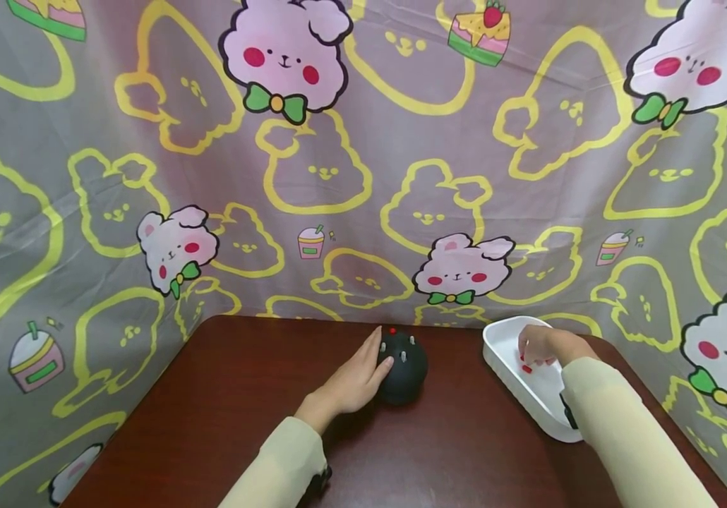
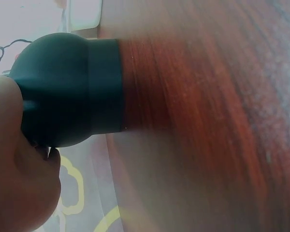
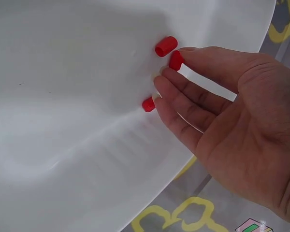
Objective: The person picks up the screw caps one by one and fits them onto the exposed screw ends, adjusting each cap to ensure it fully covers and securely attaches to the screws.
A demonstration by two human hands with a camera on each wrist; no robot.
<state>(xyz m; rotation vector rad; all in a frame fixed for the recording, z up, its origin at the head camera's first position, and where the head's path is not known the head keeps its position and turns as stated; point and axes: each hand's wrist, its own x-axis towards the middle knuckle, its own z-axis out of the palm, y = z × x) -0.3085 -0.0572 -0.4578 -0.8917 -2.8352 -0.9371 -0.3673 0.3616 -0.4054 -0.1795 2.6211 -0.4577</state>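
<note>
A black ball-shaped holder [image 1: 401, 384] with a flat base stands on the table. Bare metal pins [image 1: 404, 356] stick up from its top, and a red cap [image 1: 392, 331] shows at the far side. My left hand [image 1: 351, 381] rests against the holder's left side, fingers straight and thumb laid over the front. Inside the white tray [image 1: 509, 367], my right hand [image 3: 251, 106] pinches a small red cap [image 3: 176, 61] between thumb and index finger. A second, hollow red cap [image 3: 166, 46] lies beside it. Another red cap [image 3: 148, 104] is at the little finger's tip.
The dark red wooden table [image 1: 243, 409] ends at a patterned cloth [image 1: 338, 233] hung behind it and on both sides. The tray lies near the table's right edge, its raised wall facing the holder across a stretch of wood.
</note>
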